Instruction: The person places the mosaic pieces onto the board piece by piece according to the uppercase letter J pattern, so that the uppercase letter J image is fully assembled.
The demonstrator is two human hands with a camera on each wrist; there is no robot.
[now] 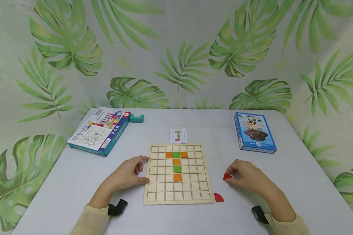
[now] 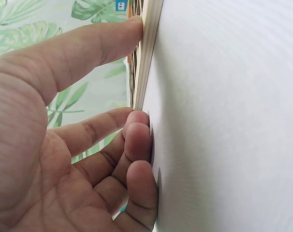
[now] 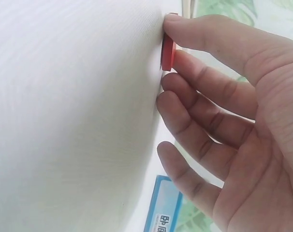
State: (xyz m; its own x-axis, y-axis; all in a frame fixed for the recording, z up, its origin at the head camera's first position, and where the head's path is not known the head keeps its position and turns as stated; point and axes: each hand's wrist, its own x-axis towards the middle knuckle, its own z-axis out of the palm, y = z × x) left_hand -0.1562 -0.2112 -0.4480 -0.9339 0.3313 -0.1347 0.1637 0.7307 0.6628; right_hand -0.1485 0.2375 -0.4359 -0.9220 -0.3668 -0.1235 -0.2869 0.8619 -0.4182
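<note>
A wooden grid board (image 1: 161, 187) lies flat in front of me, with orange tiles (image 1: 177, 177) and green tiles (image 1: 177, 169) set in a T shape. My left hand (image 1: 128, 173) touches the board's left edge with thumb and forefinger, while its other fingers curl loosely on the tabletop. To the right of the board, my right hand (image 1: 247, 176) pinches a small red piece (image 3: 168, 54) between thumb and forefinger, at the table surface. The fingers partly cover that piece. A red quarter-circle piece (image 1: 219, 197) lies beside the board's lower right corner.
Behind the board lies a small pattern card (image 1: 173, 139) showing a coloured figure on a grid. A blue box (image 1: 255, 133) is at the back right. At the back left, a green-and-white box (image 1: 101, 132) lies beside a teal notched block (image 1: 136, 118).
</note>
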